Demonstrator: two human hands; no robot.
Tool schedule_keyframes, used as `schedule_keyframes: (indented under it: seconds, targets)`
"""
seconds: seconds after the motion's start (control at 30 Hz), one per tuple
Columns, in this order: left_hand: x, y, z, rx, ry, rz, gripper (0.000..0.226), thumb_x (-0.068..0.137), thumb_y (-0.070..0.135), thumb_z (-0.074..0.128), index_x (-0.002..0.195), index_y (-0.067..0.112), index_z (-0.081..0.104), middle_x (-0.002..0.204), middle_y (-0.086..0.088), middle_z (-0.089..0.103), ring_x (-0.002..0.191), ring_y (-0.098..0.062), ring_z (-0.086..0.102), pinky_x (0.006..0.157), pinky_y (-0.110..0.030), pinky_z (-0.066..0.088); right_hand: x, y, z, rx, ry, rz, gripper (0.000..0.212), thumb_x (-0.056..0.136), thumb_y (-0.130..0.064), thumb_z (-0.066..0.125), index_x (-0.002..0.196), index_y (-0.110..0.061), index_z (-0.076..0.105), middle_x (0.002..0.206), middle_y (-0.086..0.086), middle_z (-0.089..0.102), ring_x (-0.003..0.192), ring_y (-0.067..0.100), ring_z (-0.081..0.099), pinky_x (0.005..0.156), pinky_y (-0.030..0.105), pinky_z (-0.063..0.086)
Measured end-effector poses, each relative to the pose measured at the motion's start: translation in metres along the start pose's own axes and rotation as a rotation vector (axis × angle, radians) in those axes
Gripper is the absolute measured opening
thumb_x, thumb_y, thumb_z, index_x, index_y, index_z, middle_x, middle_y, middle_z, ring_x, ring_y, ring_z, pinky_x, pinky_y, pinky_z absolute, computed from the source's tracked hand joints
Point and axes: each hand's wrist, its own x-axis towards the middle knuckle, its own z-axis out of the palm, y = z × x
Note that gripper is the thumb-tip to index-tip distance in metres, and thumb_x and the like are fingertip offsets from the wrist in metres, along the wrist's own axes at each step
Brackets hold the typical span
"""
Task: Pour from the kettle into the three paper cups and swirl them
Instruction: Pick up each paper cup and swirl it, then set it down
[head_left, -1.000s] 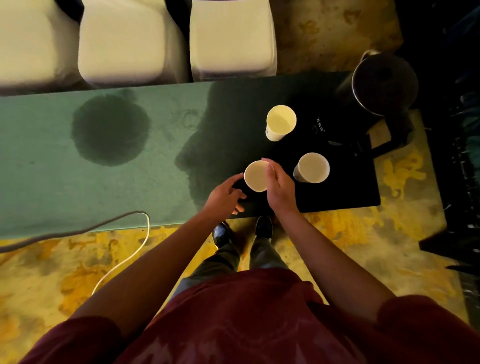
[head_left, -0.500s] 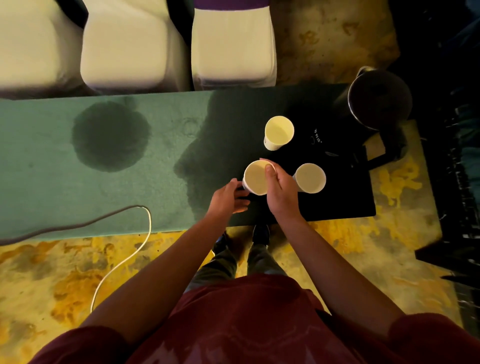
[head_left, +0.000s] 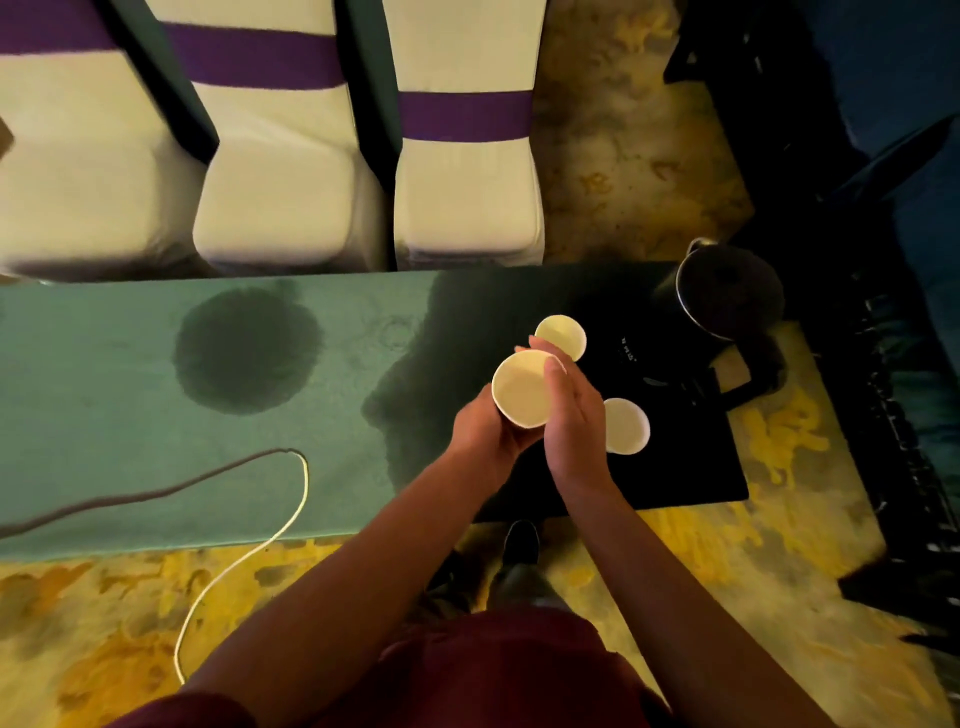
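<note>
A dark wet patch (head_left: 247, 351) marks the green table (head_left: 104, 415) at left, and a cord (head_left: 249, 551) runs off the near edge.

Left hand (head_left: 485, 434): wrapped around the lower wall of the held cup (head_left: 522, 387), gripping it from the left and below. Right hand (head_left: 571, 415): palm pressed flat against the right wall of the same cup, fingers (head_left: 553, 366) extended up to the rim. Both hands grasp this one cup; it is lifted clear of the black mat (head_left: 675, 467), above the mat's left part.

Key relation: the cup's long axis stands close to upright, mouth toward the camera, tilted only slightly. It sits between the two palms, so a swirl would be driven by both wrists together. Judgement: this is the swirl step for this cup; keep the mouth level to avoid spilling.

Contents: the interior of the held cup looks pale and even. Whether it holds liquid cannot be told.

Far cup (head_left: 563, 335): standing on the mat just beyond the right fingertips, partly hidden by them. Contents unclear.

Near cup (head_left: 626, 426): standing on the mat just right of the right hand, which is the nearer hand to it. Contents unclear.

Kettle (head_left: 727, 291): at the far right corner of the mat, lid open, interior dark, well apart from both hands. Right hand is nearer.
</note>
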Motion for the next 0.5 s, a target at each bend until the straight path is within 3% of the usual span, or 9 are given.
schedule_keyframes:
  seconds: [0.13,0.3,0.5]
  targets:
    - [0.005,0.015,0.006,-0.009,0.022,0.031,0.020,0.097,0.021,0.060,0.112,0.009,0.065,0.102,-0.014,0.071,0.089,-0.028,0.070,0.057,-0.032,0.058,0.014,-0.011,0.009,0.089,0.022,-0.022,0.030,0.108,-0.028,0.041,0.125,-0.031,0.066,0.126,-0.012,0.067,0.112,0.001,0.061,0.078,0.005,0.048]
    - [0.019,0.035,0.013,-0.032,0.041,0.120,0.020,0.099,0.013,0.054,0.115,0.007,0.063,0.092,-0.011,0.069,0.079,-0.024,0.067,0.050,-0.027,0.057,0.048,-0.002,0.024,0.105,-0.011,-0.048,0.033,0.107,-0.025,0.040,0.115,-0.017,0.071,0.115,0.000,0.073,0.107,0.014,0.067,0.089,0.024,0.053]
    - [0.042,0.060,0.005,-0.018,0.110,0.152,0.012,0.099,0.012,0.053,0.101,0.009,0.064,0.093,-0.011,0.068,0.081,-0.025,0.066,0.050,-0.030,0.057,0.078,0.009,0.046,0.040,-0.089,-0.058,0.034,0.106,-0.030,0.039,0.112,-0.018,0.071,0.112,-0.002,0.073,0.102,0.006,0.066,0.085,0.016,0.049]
